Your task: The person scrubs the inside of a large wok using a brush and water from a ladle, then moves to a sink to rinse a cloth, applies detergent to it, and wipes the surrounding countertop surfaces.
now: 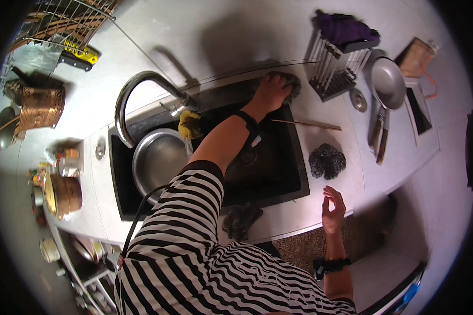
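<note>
My left hand [274, 92] reaches across the sink and presses a dark cloth [293, 82] onto the rim at its back right corner. The black double sink [305, 185] lies under my left arm, which hides part of it. My right hand [333, 210] hovers by the counter's front edge, fingers slightly curled, with nothing in it. Closest to that hand is a crumpled black mesh-like scrubber or bundle [327, 161] on the white counter. A thin wooden stick [319, 125] crosses the sink's right rim.
A metal basin [157, 157] sits in the left bowl beneath a curved faucet [122, 106]. Yellow cloth or sponge [189, 124] hangs by the faucet base. Dark crumpled cloth [242, 220] lies at the front rim. Rightward are a utensil rack [335, 71], a frying pan [388, 82] and a drain strainer [358, 100].
</note>
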The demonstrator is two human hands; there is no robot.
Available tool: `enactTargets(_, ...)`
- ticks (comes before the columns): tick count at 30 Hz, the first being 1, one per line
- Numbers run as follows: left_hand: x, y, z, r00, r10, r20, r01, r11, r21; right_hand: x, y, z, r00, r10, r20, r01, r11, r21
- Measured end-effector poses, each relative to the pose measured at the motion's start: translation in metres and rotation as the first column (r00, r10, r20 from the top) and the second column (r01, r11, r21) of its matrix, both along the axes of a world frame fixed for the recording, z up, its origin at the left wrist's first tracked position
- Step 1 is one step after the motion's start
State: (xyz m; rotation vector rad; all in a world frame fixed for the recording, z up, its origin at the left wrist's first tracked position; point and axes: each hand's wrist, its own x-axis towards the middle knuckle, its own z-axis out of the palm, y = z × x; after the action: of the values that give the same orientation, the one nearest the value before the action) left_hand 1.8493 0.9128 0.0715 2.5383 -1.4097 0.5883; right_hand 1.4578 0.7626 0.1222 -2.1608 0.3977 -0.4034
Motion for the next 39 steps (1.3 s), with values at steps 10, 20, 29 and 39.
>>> enactTargets(10,-0.030,0.151,0.017,0.829,0.553,0.083,-0.559,0.817,0.139,0.031,-0.073,0.022,1.000,0.005,0.028,-0.007,0.998,0.059)
enactTargets(20,0.009,0.037,0.001,0.871,0.491,-0.017,-0.487,0.868,0.096,0.163,-0.027,0.047,0.934,0.348,0.078,-0.336,0.932,-0.139)
enactTargets(29,-0.046,0.156,-0.011,0.664,0.747,0.024,-0.727,0.639,0.250,0.126,-0.027,0.017,0.956,0.293,-0.008,-0.290,0.949,0.123)
enactTargets(39,-0.116,0.212,0.051,0.561,0.241,-0.792,-0.591,0.786,-0.180,0.121,-0.034,0.019,0.948,0.310,0.071,-0.305,0.950,-0.074)
